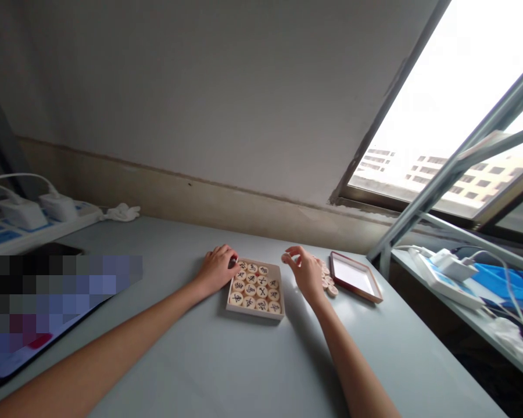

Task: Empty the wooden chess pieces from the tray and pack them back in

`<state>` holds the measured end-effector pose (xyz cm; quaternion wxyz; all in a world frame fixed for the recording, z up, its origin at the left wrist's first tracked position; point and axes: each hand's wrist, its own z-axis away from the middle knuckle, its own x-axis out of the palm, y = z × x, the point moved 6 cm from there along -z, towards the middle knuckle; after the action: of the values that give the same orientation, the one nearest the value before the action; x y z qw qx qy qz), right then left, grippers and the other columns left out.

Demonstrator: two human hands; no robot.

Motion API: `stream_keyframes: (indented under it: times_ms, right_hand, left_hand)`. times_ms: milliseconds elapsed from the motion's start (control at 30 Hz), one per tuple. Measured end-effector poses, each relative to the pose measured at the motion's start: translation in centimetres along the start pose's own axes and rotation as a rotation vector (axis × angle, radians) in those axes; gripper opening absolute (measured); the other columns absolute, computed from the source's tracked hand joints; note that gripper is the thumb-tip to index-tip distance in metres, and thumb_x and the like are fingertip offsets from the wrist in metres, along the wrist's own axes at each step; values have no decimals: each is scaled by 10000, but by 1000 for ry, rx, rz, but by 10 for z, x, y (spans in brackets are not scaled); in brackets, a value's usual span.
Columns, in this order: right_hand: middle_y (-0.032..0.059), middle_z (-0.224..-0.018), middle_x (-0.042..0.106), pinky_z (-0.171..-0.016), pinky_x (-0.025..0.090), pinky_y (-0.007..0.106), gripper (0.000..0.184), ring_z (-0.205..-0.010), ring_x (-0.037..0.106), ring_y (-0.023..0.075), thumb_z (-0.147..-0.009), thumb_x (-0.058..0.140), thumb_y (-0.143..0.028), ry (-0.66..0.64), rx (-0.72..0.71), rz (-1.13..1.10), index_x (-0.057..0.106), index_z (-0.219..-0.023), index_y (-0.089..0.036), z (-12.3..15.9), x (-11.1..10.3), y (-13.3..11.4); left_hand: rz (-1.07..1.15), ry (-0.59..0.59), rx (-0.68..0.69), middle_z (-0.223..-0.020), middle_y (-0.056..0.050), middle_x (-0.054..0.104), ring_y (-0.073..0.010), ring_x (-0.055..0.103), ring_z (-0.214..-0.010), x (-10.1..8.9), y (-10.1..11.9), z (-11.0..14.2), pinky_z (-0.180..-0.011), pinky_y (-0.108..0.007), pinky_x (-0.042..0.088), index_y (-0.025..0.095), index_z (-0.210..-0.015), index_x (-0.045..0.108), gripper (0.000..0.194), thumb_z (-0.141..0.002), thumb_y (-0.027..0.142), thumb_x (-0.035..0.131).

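A shallow square box (253, 312) sits on the grey table, filled with round wooden game discs (255, 286) marked with black characters. My left hand (218, 268) rests at the box's far left corner, fingers curled against its edge. My right hand (304, 269) hovers just right of the box, thumb and fingers pinched together; what they hold, if anything, is too small to make out. A few loose discs (328, 280) lie right behind that hand.
The box's red-rimmed lid (356, 277) lies to the right near the table's edge. A dark tablet (35, 313) lies at the left, with a power strip and chargers (30, 215) behind it. A lower shelf with cables (453, 270) stands at the right, under the window.
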<state>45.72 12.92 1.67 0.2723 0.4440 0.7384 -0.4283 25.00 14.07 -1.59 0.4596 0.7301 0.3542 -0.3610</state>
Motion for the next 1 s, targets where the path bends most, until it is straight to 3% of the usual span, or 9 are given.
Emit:
stream_keyframes:
  times_ms: [100,300,500,733,833,1000]
  right_hand:
    - [-9,-791,623,-717,237,304,92,-814,504,196,-826,534,-269,-11,36,151,593,-787,-210,-1,4,10]
    - [61,-1040,548,-716,217,328,112,-952,410,243,-811,562,-235,90,-41,405,622,-904,-211,3,-2,6]
    - [-1,-900,592,-715,226,317,84,-885,443,199,-822,572,-281,-146,-71,339,654,-809,-270,1,-2,11]
    - [35,-976,565,-735,248,335,89,-940,425,230,-819,571,-220,-48,-26,433,652,-850,-240,-1,-6,26]
    - [31,-1035,544,-764,268,327,142,-974,424,223,-824,577,-241,-95,-120,330,624,-955,-263,2,-8,6]
    - [15,-992,575,-770,283,310,135,-920,479,200,-824,594,-288,-392,-372,211,626,-955,-282,18,-2,-45]
  left_hand:
    - [8,-15,-1,-948,-43,574,-198,508,-947,2,-1,-1,-808,-320,362,187,-850,564,155,-765,253,453]
    - [-10,-2,1,-941,-45,573,-200,510,-931,1,-1,0,-812,-326,364,185,-855,562,158,-765,257,454]
    - [-15,7,2,-932,-38,581,-197,512,-938,1,-2,-1,-792,-311,369,197,-839,566,148,-756,266,465]
    - [-21,27,-23,-924,-34,589,-205,512,-937,-4,-1,2,-790,-327,359,195,-837,581,158,-754,279,475]
    - [-40,45,-46,-921,-37,593,-213,512,-936,-7,-2,3,-780,-332,355,199,-832,588,161,-749,285,480]
    - [-78,62,-77,-929,-49,597,-223,513,-932,-8,-6,3,-763,-334,352,199,-835,595,174,-751,294,476]
